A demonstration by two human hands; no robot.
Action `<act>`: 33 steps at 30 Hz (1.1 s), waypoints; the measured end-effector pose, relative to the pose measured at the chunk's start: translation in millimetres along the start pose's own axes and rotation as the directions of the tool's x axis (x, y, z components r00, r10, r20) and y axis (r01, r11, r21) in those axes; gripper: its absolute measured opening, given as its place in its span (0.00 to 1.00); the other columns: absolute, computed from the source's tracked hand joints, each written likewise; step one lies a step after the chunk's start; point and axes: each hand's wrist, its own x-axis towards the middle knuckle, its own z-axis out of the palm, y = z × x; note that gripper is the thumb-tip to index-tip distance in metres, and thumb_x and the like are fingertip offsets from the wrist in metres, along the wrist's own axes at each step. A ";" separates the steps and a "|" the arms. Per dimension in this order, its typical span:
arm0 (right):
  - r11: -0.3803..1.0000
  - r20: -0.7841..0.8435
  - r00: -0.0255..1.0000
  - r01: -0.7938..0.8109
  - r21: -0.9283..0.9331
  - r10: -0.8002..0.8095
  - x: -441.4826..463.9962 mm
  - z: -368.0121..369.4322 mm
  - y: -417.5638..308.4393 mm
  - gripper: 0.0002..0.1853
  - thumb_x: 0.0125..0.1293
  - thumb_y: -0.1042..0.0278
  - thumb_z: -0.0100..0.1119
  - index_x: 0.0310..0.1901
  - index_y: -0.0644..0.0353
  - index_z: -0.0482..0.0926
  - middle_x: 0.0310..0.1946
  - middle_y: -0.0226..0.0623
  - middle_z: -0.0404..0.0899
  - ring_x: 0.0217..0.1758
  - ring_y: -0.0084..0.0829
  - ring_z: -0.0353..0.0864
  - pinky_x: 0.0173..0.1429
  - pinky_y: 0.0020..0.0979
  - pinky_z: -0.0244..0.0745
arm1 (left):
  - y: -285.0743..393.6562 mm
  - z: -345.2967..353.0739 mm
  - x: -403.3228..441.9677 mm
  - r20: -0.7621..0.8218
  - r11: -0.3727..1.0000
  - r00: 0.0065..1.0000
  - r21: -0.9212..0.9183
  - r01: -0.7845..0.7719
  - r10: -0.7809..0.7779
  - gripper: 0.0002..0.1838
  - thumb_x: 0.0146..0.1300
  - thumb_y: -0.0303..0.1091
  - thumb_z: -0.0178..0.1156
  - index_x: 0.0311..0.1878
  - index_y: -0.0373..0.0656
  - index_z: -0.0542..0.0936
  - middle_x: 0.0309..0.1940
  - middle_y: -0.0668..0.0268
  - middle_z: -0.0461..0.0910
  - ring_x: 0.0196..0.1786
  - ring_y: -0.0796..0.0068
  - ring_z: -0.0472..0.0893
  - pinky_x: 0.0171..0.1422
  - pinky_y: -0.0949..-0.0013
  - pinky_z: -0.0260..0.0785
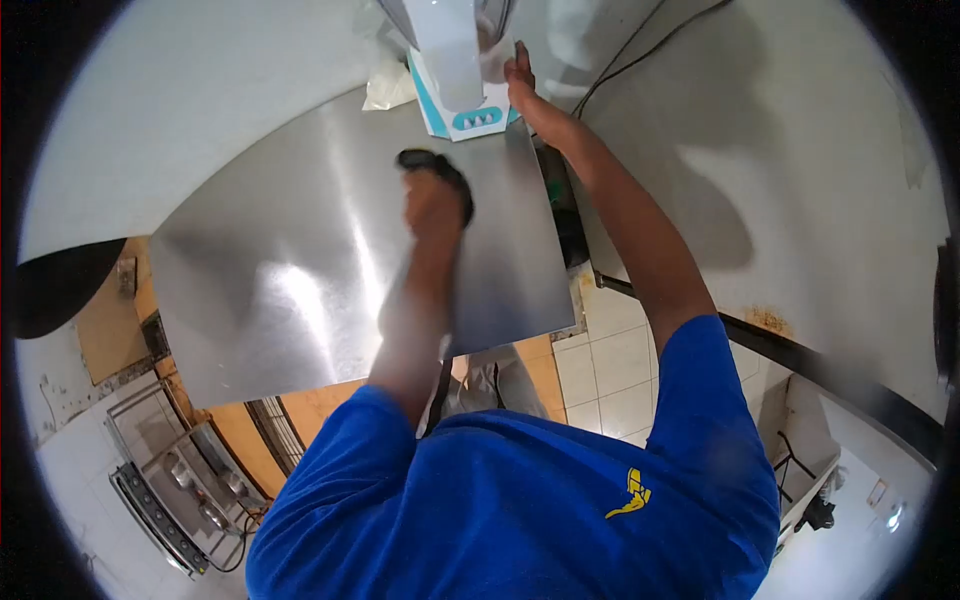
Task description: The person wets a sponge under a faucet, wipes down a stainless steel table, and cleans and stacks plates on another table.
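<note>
My left hand [430, 205] is closed around a bunched black cloth [462, 190], pressed near the steel tabletop [250, 230]. Ahead of it, at the table's far end, stands a white and teal appliance [430, 85] that looks like a blender, with three small controls on its front and a clear upper part cut off by the frame. Against the right side of this appliance rests my right hand [521, 78]. Its fingers are partly spread, and the palm is hidden from view.
A pale plastic bag [388, 88] lies left of the appliance. Black cables [640, 62] run along the right wall. At lower left stands a stove-like unit [160, 520] with metal pans. White floor tiles [615, 370] show beyond the table's right edge, and a dark round object [65, 290] is at left.
</note>
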 end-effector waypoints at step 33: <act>0.975 0.035 0.977 -0.213 0.064 0.211 -11.8 -11.6 -2.8 0.37 0.67 0.40 0.29 0.67 0.52 0.33 0.69 0.37 0.33 0.72 0.34 0.31 0.70 0.37 0.33 | -301.4 -256.6 31.4 -0.119 0.744 0.985 -0.668 0.012 -0.123 0.25 0.65 0.49 0.39 0.31 0.39 0.79 0.26 0.55 0.80 0.27 0.61 0.79 0.28 0.58 0.70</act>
